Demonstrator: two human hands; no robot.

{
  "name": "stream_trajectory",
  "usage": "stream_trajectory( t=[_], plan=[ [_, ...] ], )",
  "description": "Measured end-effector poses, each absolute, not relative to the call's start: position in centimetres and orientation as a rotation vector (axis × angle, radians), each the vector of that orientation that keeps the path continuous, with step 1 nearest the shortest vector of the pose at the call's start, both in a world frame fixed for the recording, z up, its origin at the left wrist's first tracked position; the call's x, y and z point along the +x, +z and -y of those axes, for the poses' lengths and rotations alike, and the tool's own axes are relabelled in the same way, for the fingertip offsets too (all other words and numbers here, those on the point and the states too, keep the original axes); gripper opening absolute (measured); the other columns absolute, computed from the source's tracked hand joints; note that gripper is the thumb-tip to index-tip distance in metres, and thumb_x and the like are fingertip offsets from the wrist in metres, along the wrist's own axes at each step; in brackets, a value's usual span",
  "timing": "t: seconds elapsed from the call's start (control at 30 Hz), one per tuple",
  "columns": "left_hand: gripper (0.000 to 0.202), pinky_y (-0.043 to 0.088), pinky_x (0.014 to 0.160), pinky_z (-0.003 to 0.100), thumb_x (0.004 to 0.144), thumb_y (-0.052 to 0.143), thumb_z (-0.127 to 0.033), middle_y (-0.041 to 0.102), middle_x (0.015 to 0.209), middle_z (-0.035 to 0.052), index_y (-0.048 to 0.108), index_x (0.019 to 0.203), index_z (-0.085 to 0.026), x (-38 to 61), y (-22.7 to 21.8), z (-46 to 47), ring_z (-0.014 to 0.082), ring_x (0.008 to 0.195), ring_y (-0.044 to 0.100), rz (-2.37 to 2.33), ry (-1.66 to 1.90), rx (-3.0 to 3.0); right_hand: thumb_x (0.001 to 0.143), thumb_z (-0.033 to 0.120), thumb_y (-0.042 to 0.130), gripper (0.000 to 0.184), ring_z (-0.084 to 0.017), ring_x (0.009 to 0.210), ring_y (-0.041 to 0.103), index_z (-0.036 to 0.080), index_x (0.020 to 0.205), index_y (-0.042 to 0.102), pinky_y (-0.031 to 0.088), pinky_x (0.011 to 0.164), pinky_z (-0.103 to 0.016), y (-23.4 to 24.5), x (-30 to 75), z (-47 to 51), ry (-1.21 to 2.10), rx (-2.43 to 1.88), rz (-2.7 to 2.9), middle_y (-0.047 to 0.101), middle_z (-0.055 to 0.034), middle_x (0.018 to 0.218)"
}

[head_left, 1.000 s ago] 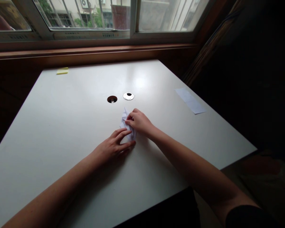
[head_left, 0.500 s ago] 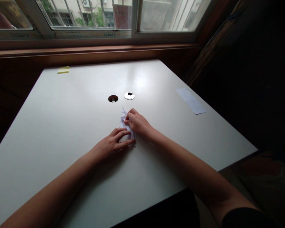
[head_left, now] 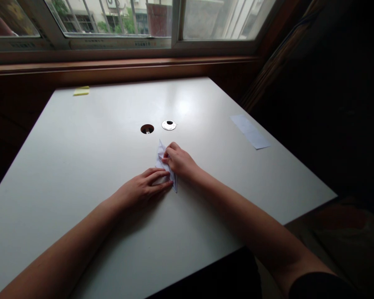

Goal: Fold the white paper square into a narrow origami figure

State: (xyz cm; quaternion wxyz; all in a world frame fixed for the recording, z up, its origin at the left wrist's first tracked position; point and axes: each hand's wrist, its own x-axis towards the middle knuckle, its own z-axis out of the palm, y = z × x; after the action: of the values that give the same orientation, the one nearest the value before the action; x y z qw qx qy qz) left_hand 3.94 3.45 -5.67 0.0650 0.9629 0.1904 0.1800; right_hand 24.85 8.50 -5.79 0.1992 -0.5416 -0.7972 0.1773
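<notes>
A piece of folded white paper [head_left: 161, 150], narrow and pointed at both ends, lies on the white table [head_left: 112, 133] in front of me. My right hand [head_left: 178, 160] is closed on its right edge, thumb and fingers pinched together near the middle. From the left, my left hand [head_left: 145, 184] rests with fingers stretched out and slightly apart, the tips touching the lower part of the paper. Part of the folded paper is hidden under my fingers.
Beyond the paper are a round hole [head_left: 147, 129] in the tabletop and a silver ring-shaped cover [head_left: 168, 125]. A flat paper strip [head_left: 250, 132] lies near the right edge. Yellow-edged notes [head_left: 81, 91] sit at the far left corner, below a window [head_left: 112, 18].
My left hand's fingertips have drawn back slightly to the left, showing more of the paper's lower point. My right hand keeps its pinch almost in place. The view has shifted a little.
</notes>
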Motion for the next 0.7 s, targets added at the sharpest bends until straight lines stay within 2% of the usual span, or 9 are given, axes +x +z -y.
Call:
stream_trajectory(
  t=[0.37,0.53,0.7],
  plan=[
    [0.044,0.049,0.108,0.047,0.097,0.049,-0.019,0.053,0.138,0.014,0.05,0.141,-0.02,4.31,-5.99,-3.07,0.0281,0.13,0.047,-0.624,0.491,3.001,0.092,0.028,0.059,0.009,-0.011,0.076,0.054,0.019,0.094,0.062,0.04,0.071,-0.025,-5.5,24.81,-8.46,0.474,-1.544,2.268,0.055,-0.0027,0.11],
    [0.045,0.046,0.112,0.046,0.098,0.047,-0.018,0.056,0.136,0.0157,0.045,0.142,-0.011,4.29,-6.57,-3.25,0.0273,0.13,0.048,-0.591,0.487,3.04,0.092,0.028,0.059,0.009,-0.011,0.077,0.055,0.019,0.093,0.063,0.041,0.071,-0.025,-5.25,24.77,-8.5,0.495,-1.557,2.262,0.056,-0.0028,0.108],
    [0.046,0.049,0.106,0.047,0.097,0.049,-0.022,0.058,0.131,0.0145,0.046,0.143,-0.018,4.65,-5.93,-2.86,0.0284,0.125,0.052,-0.632,0.471,3.057,0.089,0.027,0.062,0.007,-0.012,0.081,0.057,0.02,0.09,0.065,0.043,0.075,-0.026,-5.4,24.84,-8.76,0.587,-1.531,2.2,0.056,-0.003,0.107]
  ],
)
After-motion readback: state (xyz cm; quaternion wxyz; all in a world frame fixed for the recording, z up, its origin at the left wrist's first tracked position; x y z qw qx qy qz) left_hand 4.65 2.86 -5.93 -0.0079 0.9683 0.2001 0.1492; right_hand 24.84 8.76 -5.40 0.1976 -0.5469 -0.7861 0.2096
